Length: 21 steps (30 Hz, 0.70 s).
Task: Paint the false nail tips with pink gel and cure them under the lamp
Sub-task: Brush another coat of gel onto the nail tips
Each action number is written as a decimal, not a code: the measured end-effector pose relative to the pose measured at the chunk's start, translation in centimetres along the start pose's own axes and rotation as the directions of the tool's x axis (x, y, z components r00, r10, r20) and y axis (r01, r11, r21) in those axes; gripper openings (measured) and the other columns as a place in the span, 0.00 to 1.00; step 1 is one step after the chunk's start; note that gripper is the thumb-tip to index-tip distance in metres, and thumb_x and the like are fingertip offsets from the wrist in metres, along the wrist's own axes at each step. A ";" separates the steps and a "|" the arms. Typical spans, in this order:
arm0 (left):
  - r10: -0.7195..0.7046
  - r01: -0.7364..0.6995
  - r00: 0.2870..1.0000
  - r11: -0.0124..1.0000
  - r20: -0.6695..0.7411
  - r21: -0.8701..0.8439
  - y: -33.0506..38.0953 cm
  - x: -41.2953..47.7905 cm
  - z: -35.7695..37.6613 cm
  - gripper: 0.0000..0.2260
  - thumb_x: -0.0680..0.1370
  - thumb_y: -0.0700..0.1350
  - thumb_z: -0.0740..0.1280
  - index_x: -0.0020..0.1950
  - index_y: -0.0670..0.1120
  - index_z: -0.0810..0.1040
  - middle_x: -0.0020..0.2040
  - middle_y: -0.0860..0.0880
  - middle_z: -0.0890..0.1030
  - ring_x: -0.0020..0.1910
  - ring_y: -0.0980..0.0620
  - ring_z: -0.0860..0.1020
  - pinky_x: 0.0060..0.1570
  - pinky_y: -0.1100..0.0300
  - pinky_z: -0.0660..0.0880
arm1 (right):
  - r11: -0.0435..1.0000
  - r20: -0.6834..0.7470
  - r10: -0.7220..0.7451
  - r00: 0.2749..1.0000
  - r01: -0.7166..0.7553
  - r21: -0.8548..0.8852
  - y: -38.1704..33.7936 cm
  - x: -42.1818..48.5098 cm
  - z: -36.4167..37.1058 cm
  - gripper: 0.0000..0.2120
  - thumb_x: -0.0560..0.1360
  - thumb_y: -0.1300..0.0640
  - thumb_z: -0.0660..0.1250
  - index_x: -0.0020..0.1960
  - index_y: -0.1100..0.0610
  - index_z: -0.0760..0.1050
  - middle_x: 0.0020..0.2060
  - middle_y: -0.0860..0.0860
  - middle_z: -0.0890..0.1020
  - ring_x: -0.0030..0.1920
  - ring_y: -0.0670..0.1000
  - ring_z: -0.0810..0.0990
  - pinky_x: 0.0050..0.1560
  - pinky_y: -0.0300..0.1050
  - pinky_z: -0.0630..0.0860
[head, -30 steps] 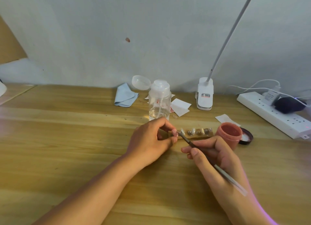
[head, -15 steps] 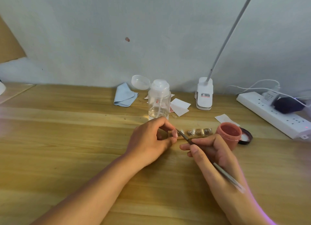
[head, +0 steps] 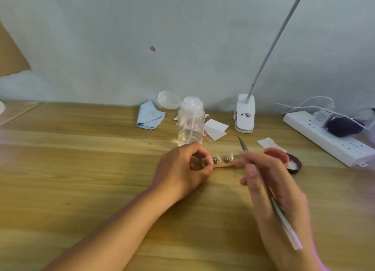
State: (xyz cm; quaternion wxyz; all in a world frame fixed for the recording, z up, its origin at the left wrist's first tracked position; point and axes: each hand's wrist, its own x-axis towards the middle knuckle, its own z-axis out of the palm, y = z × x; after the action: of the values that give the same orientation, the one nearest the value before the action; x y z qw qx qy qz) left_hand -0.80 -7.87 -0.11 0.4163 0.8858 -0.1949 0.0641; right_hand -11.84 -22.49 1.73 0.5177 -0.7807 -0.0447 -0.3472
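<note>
a wooden table (head: pixel 81 169) runs back to a pale grey wall (head: pixel 182 37). at the table's 12 o'clock stands a clear bottle (head: pixel 190 122), cap flipped open, with a blue cloth (head: pixel 150 116) at its 10 o'clock and paper squares (head: pixel 216 128) at its 3. a lamp clip (head: pixel 245 116) sits at 1 o'clock, its rod running out of the top edge. a power strip (head: pixel 328 136) lies at 2 o'clock, its far end cut off by the right edge.

the tips (head: pixel 223 159) sit in a row on a holder (head: pixel 224 165) mid-table, just this side of the bottle. they are too small to tell whether any is painted. the jar (head: pixel 277 155) of pink gel is at the holder's 3 o'clock, partly hidden behind the right hand (head: pixel 272 181), its lid (head: pixel 295 165) just beside it.

the right hand is blurred. its fingers curl round a brush (head: pixel 286 228), bristle end pointing to 11 o'clock, apart from the tips. the left hand (head: pixel 182 167), fingers curled, pinches the holder's left end.
</note>
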 end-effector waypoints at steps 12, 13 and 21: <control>0.120 -0.107 0.991 0.978 -0.064 0.177 0.6 -0.4 -0.2 0.06 0.71 0.58 0.69 0.41 0.62 0.72 0.43 0.60 0.77 0.45 0.57 0.73 0.54 0.52 0.70 | 0.701 0.445 -0.122 0.887 0.394 -0.594 0.9 4.9 1.2 0.10 0.75 0.57 0.69 0.54 0.52 0.71 0.45 0.40 0.80 0.57 0.49 0.77 0.61 0.55 0.63; 0.117 -0.105 0.991 0.979 -0.060 0.175 0.5 -0.4 -0.2 0.06 0.71 0.59 0.69 0.41 0.62 0.72 0.43 0.60 0.77 0.45 0.57 0.73 0.54 0.52 0.69 | 0.677 0.459 -0.135 0.878 0.420 -0.605 1.0 5.0 1.2 0.08 0.76 0.57 0.68 0.54 0.52 0.71 0.44 0.40 0.80 0.56 0.49 0.77 0.60 0.55 0.63; 0.088 -0.074 0.994 0.981 -0.072 0.178 0.4 0.0 0.0 0.07 0.71 0.59 0.69 0.40 0.61 0.72 0.42 0.61 0.79 0.45 0.58 0.72 0.53 0.55 0.66 | 0.607 0.552 -0.123 0.825 0.502 -0.616 1.4 6.0 1.0 0.09 0.75 0.62 0.67 0.54 0.54 0.72 0.44 0.42 0.79 0.49 0.51 0.77 0.60 0.54 0.65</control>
State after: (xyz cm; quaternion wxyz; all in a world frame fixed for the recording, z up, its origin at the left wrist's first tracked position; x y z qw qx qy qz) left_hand -0.97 -8.06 0.19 0.3412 0.9071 -0.2077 0.1328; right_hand -6.21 -24.05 4.02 0.0589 -0.9583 -0.1606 -0.2290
